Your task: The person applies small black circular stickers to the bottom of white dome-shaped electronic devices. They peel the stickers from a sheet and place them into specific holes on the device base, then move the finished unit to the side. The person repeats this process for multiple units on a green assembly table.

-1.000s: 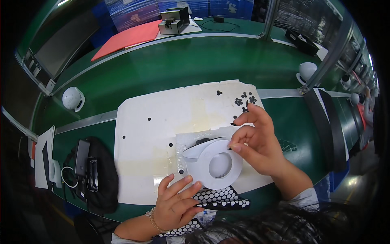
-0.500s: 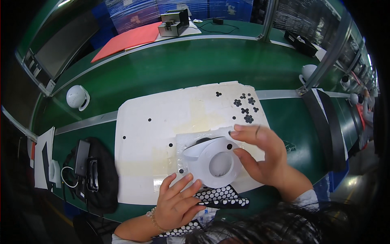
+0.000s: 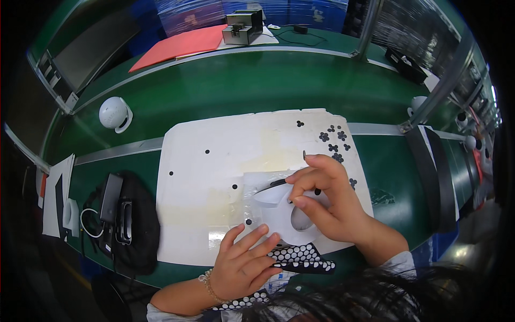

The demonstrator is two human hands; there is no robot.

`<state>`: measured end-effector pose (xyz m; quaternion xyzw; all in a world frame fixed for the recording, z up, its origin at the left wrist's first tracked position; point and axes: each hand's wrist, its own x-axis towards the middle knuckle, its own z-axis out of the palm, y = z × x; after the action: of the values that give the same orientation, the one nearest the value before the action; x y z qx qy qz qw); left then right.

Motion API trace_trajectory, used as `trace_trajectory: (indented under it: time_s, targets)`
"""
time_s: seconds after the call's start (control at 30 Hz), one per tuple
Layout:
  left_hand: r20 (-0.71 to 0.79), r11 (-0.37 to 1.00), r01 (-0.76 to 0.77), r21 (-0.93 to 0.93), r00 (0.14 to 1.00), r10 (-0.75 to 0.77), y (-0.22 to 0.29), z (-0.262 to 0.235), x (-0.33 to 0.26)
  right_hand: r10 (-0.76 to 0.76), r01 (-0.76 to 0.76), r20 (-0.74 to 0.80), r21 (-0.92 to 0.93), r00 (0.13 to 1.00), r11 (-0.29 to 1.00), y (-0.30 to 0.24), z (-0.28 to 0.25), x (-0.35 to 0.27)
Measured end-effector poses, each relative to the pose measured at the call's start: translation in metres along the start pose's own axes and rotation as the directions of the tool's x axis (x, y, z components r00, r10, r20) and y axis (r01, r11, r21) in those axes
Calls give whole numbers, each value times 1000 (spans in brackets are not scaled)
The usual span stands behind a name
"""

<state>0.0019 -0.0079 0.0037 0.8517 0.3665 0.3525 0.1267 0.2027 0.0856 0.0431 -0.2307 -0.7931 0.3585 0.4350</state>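
A white plastic housing with a round base (image 3: 275, 216) lies on a translucent padded wrap (image 3: 250, 185), a black slot along its upper left. My right hand (image 3: 335, 201) is over the base, thumb and fingers pinched on a small dark spot that looks like a black round pad (image 3: 291, 202). Another black pad (image 3: 317, 191) sits on the base, beside my fingers. My left hand (image 3: 241, 268) has its fingers spread, their tips at the housing's near edge. Below them lies a black sheet with white round spots (image 3: 298, 253), partly hidden by the left hand.
A white board (image 3: 188, 214) carries scattered black pads, with clusters (image 3: 333, 147) at far right. At left lies a black bag (image 3: 142, 231) with devices on it. A white ball-shaped device (image 3: 112, 113) stands far left. Metal posts (image 3: 370, 27) and rails frame the green table.
My right hand has moved left and closed from a spread pose into a pinch over the base. My left hand stays at the near edge. The whole view has shifted slightly.
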Motion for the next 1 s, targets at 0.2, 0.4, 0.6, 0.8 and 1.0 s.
trace_trajectory:
  time_s: [0.2,0.4,0.6,0.8,1.0]
  targets:
    - [-4,1000,10,-3,1000,-10,1,0,0,-32,32,48,-8,998,999,2,-2,0]
    - [-22,1000,-5,-8,1000,5,0,-1,1,-207,228,96,-458,974,859,1,-5,-5]
    - [-24,1000,-16,22,1000,17,0,-2,2,-164,140,24,-646,986,750,-21,-6,-22]
    - [-48,999,-14,45,999,16,-2,-1,4,141,-95,94,-382,986,919,-25,3,-39]
    - [-64,999,-11,35,998,13,-3,0,3,143,-94,101,-388,985,917,-24,8,-38]
